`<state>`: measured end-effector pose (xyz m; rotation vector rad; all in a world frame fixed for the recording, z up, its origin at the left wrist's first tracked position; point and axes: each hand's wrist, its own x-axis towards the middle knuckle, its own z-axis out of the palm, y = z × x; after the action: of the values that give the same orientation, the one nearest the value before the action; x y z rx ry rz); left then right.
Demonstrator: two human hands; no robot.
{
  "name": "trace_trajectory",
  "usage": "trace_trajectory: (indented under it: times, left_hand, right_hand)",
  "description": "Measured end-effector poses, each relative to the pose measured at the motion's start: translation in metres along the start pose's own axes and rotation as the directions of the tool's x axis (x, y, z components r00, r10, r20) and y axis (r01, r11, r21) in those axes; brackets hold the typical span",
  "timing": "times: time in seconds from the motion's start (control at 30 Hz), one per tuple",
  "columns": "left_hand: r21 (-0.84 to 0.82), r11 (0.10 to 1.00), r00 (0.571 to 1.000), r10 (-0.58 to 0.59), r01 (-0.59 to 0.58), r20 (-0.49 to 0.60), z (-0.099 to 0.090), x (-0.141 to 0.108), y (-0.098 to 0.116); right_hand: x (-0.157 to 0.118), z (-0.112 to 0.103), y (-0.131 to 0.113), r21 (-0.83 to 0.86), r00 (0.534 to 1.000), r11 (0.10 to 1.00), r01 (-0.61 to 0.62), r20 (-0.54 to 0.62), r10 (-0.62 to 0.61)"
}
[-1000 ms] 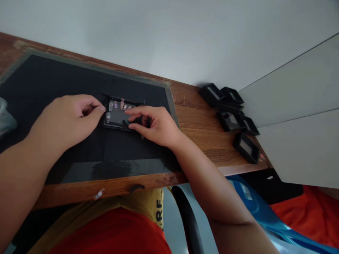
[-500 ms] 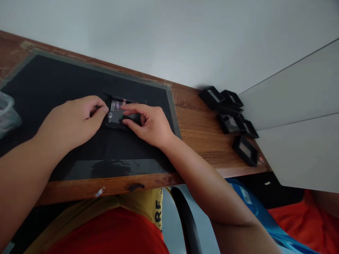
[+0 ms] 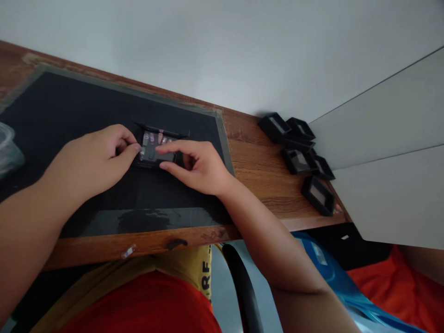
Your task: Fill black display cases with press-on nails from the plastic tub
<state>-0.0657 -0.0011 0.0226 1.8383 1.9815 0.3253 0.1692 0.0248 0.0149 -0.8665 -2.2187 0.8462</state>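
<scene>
case (image 3: 149, 147) lengthwise left to right

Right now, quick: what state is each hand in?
Left hand: closed, fingers pinched at the left edge of the black case; any grip can't be told.
Right hand: open, fingers apart over the case, no held item visible.

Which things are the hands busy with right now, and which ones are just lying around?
In use:
small black case, open; left hand at its edge, right hand over it
tiny nail-shaped pieces, inside it
black mat, underneath

Lying about, it seems:
black boxes, on brown wood to the right
clear plastic container, at the picture's left edge
</scene>
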Motion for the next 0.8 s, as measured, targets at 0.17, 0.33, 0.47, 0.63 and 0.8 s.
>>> trace_trajectory:
  times: [0.17,0.33,0.47,0.63,0.8]
  left_hand:
    - [-0.033,0.999,1.0,0.02,-0.02,-0.006,-0.001,-0.003,0.001]
    - [-0.036,0.999,1.0,0.019,-0.02,-0.016,-0.001,-0.003,-0.001]
    - [-0.046,0.999,0.999,0.027,-0.028,-0.034,0.001,-0.002,-0.004]
    - [-0.032,0.999,0.999,0.016,-0.017,-0.05,0.003,0.001,-0.007]
    - [-0.077,0.997,0.994,0.01,-0.018,-0.112,0.002,-0.004,0.001]
  right_hand:
    - [-0.009,-0.04,-0.002,0.055,0.976,0.986,-0.156,0.165,0.145]
    - [-0.009,-0.053,0.0,-0.097,0.906,0.961,-0.258,0.322,0.276]
    - [-0.008,-0.049,-0.002,-0.152,0.903,0.959,-0.238,0.328,0.276]
    - [-0.009,-0.045,-0.007,-0.175,0.917,0.967,-0.185,0.322,0.234]
    - [-0.007,-0.041,-0.009,-0.185,0.918,0.967,-0.174,0.326,0.227]
